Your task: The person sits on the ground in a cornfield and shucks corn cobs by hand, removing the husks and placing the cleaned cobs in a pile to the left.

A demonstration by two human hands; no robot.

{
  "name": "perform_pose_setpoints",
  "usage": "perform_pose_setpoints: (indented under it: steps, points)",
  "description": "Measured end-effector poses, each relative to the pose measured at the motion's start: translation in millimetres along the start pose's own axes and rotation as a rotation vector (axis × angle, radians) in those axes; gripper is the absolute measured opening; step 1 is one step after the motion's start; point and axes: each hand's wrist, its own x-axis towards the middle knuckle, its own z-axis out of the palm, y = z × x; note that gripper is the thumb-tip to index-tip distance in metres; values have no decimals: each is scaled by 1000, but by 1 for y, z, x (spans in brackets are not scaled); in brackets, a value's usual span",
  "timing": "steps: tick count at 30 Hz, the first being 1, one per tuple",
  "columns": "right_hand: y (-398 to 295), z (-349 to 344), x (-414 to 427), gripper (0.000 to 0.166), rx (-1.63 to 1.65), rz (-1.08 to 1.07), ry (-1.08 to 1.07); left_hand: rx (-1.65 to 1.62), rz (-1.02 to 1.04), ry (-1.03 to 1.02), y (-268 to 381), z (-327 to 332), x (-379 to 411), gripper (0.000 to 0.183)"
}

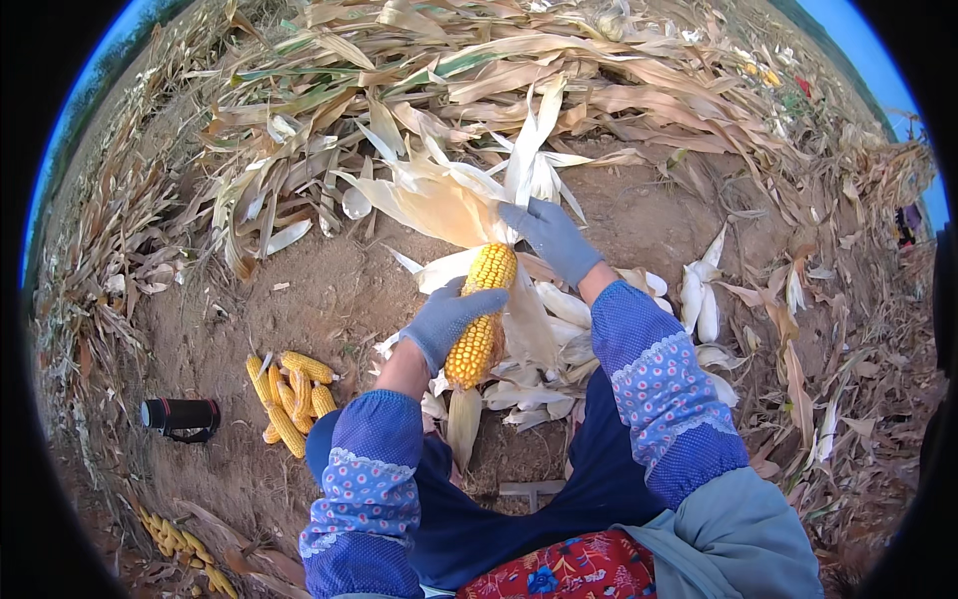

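Note:
A yellow ear of corn (479, 307) lies across my gloved left hand (456, 318), whose fingers and thumb wrap its middle. Most of its kernels are bare. Pale dry husk leaves (430, 196) spread out from its far end. At that end my gloved right hand (550, 236) is closed on the husk, near the tip of a white husk leaf bunch (531, 153). Its fingertips are partly hidden by the leaves. Below the ear, more husks and husk-covered ears (565, 307) lie between my legs.
A pile of husked corn ears (292, 397) lies left on the soil, beside a black flask (179, 415). More ears (179, 539) lie at the lower left. Dry corn stalks (479, 71) form a bank ahead. An unhusked ear (703, 292) lies to the right.

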Motion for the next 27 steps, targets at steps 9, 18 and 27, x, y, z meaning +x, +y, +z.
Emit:
perform_pose_setpoints:
  steps: [9,18,27]
  points:
    - [-15,-3,1,51,254,-176,-8,188,62,115,-4,-3,1,63]
    - [5,-1,2,26,-17,-238,355,299,97,141,-5,-4,5,68]
    - [2,-24,-5,35,112,-314,241,290,147,51,0,-4,-3,68]
